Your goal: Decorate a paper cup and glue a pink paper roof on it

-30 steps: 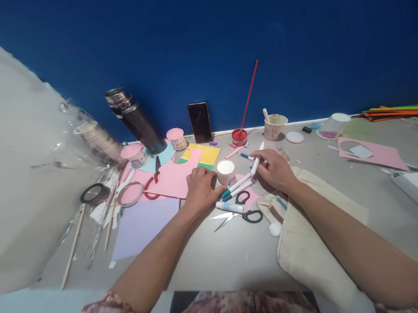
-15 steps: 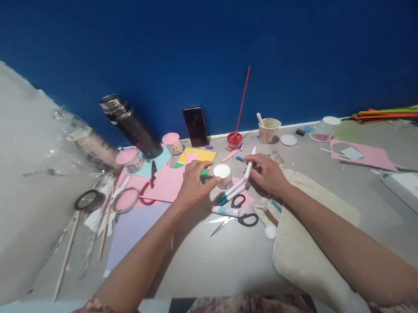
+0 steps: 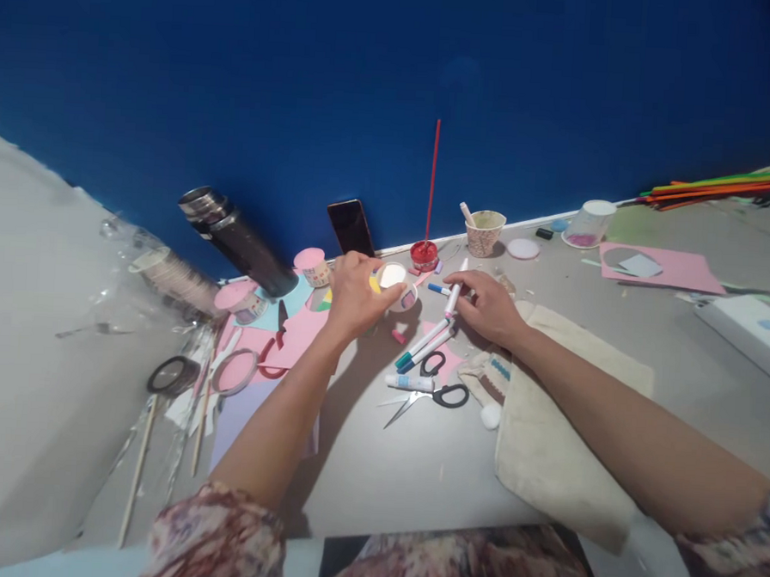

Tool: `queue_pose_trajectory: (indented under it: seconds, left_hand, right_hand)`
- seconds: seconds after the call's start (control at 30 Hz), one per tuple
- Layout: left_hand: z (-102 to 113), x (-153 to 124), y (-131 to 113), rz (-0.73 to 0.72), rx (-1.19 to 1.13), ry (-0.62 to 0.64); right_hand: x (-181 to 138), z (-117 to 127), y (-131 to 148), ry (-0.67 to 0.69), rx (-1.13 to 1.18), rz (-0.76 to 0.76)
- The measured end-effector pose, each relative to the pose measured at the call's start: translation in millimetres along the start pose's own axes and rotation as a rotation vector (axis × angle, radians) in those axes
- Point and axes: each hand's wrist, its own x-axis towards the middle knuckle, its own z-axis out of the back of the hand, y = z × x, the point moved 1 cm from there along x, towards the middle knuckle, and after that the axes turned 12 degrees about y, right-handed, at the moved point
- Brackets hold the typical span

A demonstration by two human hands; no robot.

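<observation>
My left hand [image 3: 353,297] is closed around a small white paper cup [image 3: 395,276], thumb on the near side, and tilts it a little off the table. In my right hand [image 3: 491,309] a white marker with a pink end [image 3: 452,300] is pinched between thumb and fingers. A blue-tipped marker [image 3: 437,289] lies just beside those fingers. Between the hands are a pink cap [image 3: 398,336] and two white markers with teal and blue ends [image 3: 422,349]. Nearer to me lie a glue stick [image 3: 409,382] and black-handled scissors [image 3: 452,396].
A dark flask [image 3: 249,247], a phone [image 3: 351,227] and a red pot [image 3: 424,256] with an upright stick stand by the blue wall. Pink-topped cups [image 3: 240,302] and coloured papers are at left. A beige cloth [image 3: 564,427] lies under my right forearm.
My left hand has closed on the paper cup and lifted and tilted it; before, it was apart from the cup. My right hand still holds the pink marker. The view has shifted slightly.
</observation>
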Motion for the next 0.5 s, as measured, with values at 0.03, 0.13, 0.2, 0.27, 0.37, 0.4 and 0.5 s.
queue_pose_trajectory:
  seconds: [0.03,0.13,0.2,0.27,0.37,0.4,0.5]
  left_hand:
    - [-5.3,2.7,0.3,0.008,-0.008,0.028]
    - [-17.7,2.6,3.6,0.007,-0.042,0.112]
    - [-17.4,-4.9,10.3,0.0,-0.073,0.058]
    - [-13.2,-17.0,19.0,-0.014,-0.083,-0.007]
    - [-14.1,-38.1,25.1,-0.104,-0.071,0.17]
    - [-17.1,-44.6,24.1,-0.142,-0.072,0.236]
    - [-29.3,-58.2,16.3,-0.209,-0.057,0.349]
  right_hand:
    - [0.1,0.3,-0.7,-0.006,0.003,-0.002]
    - [0.4,0.9,-2.2,-0.013,0.011,-0.008]
    - [0.5,1.2,-2.1,-0.018,0.024,-0.017]
    - [0.7,1.7,-0.7,-0.032,0.052,-0.03]
    - [0.7,4.8,4.6,-0.085,0.112,-0.051]
    - [0.4,6.6,7.1,-0.112,0.132,-0.058]
    - [-1.7,12.7,16.0,-0.204,0.211,-0.092]
